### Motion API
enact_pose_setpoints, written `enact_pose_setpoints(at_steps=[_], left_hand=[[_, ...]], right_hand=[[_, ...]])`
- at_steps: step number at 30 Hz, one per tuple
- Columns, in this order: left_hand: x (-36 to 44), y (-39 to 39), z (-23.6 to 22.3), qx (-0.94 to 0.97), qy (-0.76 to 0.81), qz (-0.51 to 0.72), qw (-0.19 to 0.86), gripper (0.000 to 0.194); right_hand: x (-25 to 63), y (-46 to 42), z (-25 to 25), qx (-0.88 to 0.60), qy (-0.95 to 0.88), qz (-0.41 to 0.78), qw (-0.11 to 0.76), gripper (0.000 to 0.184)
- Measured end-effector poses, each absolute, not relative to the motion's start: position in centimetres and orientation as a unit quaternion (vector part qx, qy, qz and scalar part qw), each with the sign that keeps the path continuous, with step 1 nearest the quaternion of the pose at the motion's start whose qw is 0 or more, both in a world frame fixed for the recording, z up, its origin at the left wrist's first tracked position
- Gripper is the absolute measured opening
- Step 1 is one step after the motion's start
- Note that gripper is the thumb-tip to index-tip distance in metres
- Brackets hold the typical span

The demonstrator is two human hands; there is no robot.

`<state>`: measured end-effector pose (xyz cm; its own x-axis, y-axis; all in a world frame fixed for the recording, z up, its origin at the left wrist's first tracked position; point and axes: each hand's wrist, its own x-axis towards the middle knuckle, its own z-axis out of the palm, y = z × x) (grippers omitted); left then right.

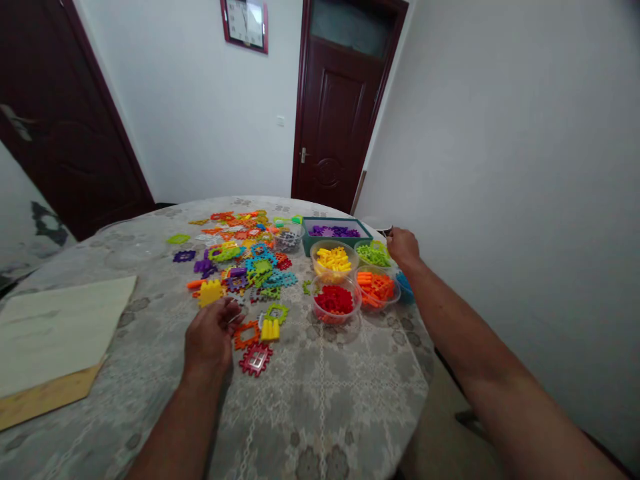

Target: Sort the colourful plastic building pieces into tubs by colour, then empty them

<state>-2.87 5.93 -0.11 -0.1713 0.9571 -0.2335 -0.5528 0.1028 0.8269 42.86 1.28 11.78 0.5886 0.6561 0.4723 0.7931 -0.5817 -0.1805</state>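
Note:
My left hand [210, 337] rests on the round table [320, 407], fingers curled beside an orange piece [246, 335], a yellow piece [270, 329] and a red frame piece [256, 359]; whether it grips anything is hidden. My right hand [403, 247] reaches far right, fingers closed next to the bowl of green pieces [373, 254], with something dark at its fingertips. A heap of coloured plastic interlocking pieces [240, 257] spreads across the middle of the table. Clear bowls hold yellow pieces [334, 259], red pieces [334, 300] and orange pieces [376, 288].
A teal box [336, 230] with purple pieces stands behind the bowls. A blue container [404, 285] shows under my right forearm. A pale board [55, 327] lies at the left edge. Two dark doors [345, 107] and a wall clock [245, 23] are beyond.

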Motion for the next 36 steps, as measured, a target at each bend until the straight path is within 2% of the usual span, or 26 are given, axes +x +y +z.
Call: enact_pose_setpoints(at_steps=[4,7,9,11,12,14,17,22,24,30,36], left_hand=[[-2.9,6.0,-0.5,0.237,0.458,0.630,0.580,0.022],[-2.7,5.6,-0.5,0.249,0.470,0.633,0.562,0.021],[-2.6,5.4,-0.5,0.253,0.471,0.635,0.557,0.023],[-2.5,5.3,-0.6,0.254,0.473,0.636,0.555,0.025],[-2.5,5.3,-0.7,0.259,0.472,0.635,0.554,0.026],[-2.5,5.3,-0.8,0.272,0.467,0.635,0.553,0.026],[-2.6,5.3,-1.1,0.286,0.459,0.632,0.554,0.028],[-2.4,5.3,-1.4,0.309,0.463,0.618,0.556,0.028],[-2.3,5.4,-1.7,0.322,0.470,0.609,0.552,0.029],[-2.2,5.4,-2.2,0.372,0.487,0.574,0.543,0.025],[-2.2,5.1,-2.2,0.404,0.485,0.556,0.541,0.027]], right_hand=[[40.2,-0.2,11.8,-0.853,-0.434,-0.196,0.213,0.031],[34.1,-2.8,10.9,-0.756,-0.534,-0.201,0.321,0.028],[28.6,-5.1,9.5,-0.677,-0.612,-0.146,0.382,0.027],[23.2,-7.3,7.3,-0.610,-0.695,-0.039,0.377,0.027],[20.7,-8.1,6.0,-0.575,-0.732,0.001,0.366,0.033],[16.9,-8.9,3.2,-0.544,-0.768,0.041,0.337,0.063],[13.7,-7.7,-0.5,-0.573,-0.763,0.067,0.292,0.098],[12.2,-4.5,-3.6,-0.619,-0.744,0.076,0.240,0.119],[11.8,-3.8,-4.0,-0.620,-0.745,0.065,0.238,0.117],[11.6,-1.9,-3.6,-0.613,-0.747,0.029,0.257,0.089],[11.9,-1.1,-3.9,-0.599,-0.752,0.034,0.273,0.080]])
